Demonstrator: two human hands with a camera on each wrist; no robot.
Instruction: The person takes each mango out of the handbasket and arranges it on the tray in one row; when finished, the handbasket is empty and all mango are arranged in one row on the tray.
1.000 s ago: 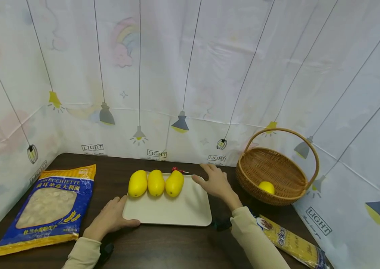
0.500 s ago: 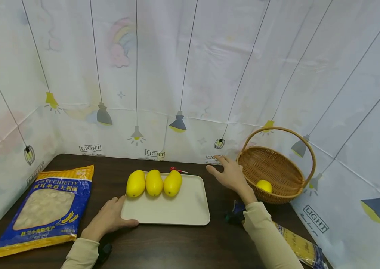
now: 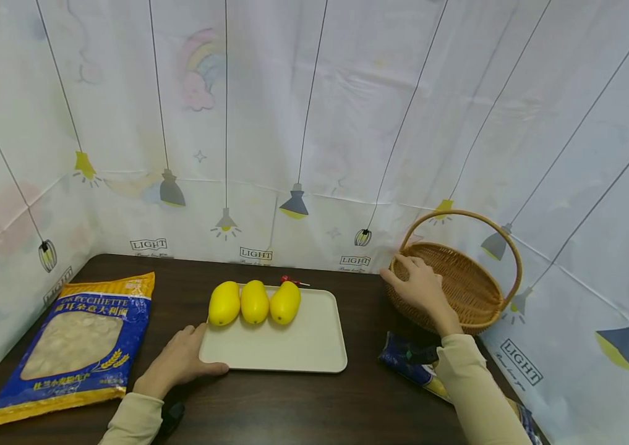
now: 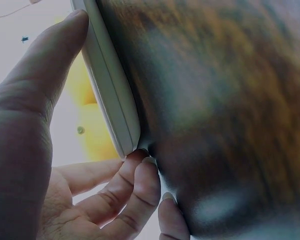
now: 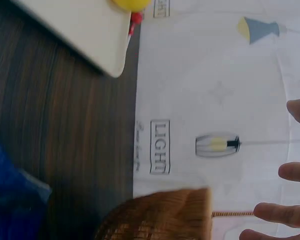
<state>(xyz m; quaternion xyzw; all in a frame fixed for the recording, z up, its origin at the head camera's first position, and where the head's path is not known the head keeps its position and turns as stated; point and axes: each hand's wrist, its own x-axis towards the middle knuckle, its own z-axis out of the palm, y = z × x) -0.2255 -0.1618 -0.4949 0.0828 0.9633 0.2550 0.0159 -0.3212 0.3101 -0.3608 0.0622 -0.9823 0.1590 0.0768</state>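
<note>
My left hand [image 3: 177,364] holds the left front corner of a cream rectangular tray [image 3: 303,349]. Its thumb lies along the front rim and its fingers curl at the left side, as the left wrist view shows. Three smooth yellow oval fruits [image 3: 255,302] sit side by side at the tray's back left. Above the left side of a brown wicker basket [image 3: 461,281] is my right hand [image 3: 419,285], fingers spread and holding nothing. The hand hides part of the basket's inside. Whether it touches the rim, I cannot tell.
A blue and yellow pasta bag [image 3: 77,346] lies at the left. A narrow blue and yellow packet [image 3: 411,364] is partly under my right forearm. Behind the tray lies a small red item [image 3: 290,280]. A printed curtain [image 3: 292,123] borders the table's back.
My right hand has moved right, from the tray's right back corner to over the basket, covering the yellow fruit seen inside it earlier. My left hand stays at the tray.
</note>
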